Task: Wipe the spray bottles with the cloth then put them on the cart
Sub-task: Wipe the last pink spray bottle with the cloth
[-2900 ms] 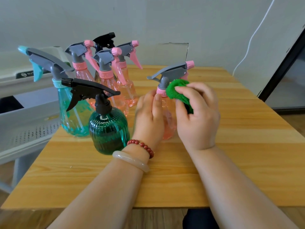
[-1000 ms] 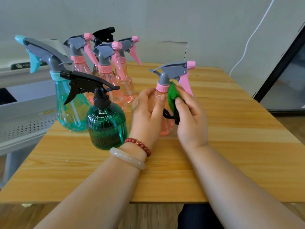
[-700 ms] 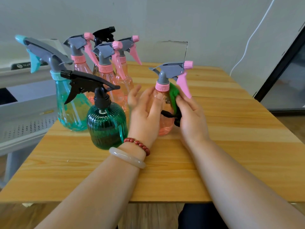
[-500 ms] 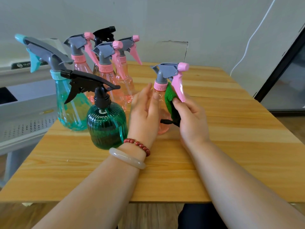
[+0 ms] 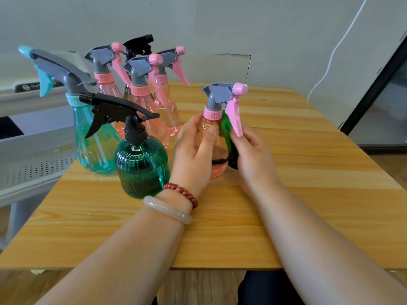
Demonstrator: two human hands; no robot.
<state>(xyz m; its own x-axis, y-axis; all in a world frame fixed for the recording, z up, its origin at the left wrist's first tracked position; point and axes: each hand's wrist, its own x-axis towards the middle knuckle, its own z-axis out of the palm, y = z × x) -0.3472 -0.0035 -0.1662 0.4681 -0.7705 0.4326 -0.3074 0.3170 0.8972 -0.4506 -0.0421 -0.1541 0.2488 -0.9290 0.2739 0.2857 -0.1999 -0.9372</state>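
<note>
Head view: pink spray bottle [image 5: 217,139] is upright near the middle of the tabletop [image 5: 308,172], between both hands. Left hand [image 5: 193,150] grip: fingers and thumb curled round the bottle body, holding it. Right hand [image 5: 253,155] grip: pinching the green cloth [image 5: 225,125] against the bottle's right side, just under the pink trigger. Risks, my read: the bottle looks light, so a hard wipe could tip or slide it if the left grip slackens. The cloth's dark strap crosses low on the body and could snag and drag it. The dark green bottle [image 5: 141,164] sits just beside the left wrist, so a swing toward the cart [image 5: 33,164] could knock it into the teal bottle [image 5: 94,139] and the pink cluster [image 5: 143,100] behind. Hard to make out: most of the cloth is hidden behind bottle and right fingers. Can't tell if the base touches the tabletop or is slightly lifted. Cart is cut off at the left edge. Black-headed bottle [image 5: 138,45] at the back is mostly hidden.
</note>
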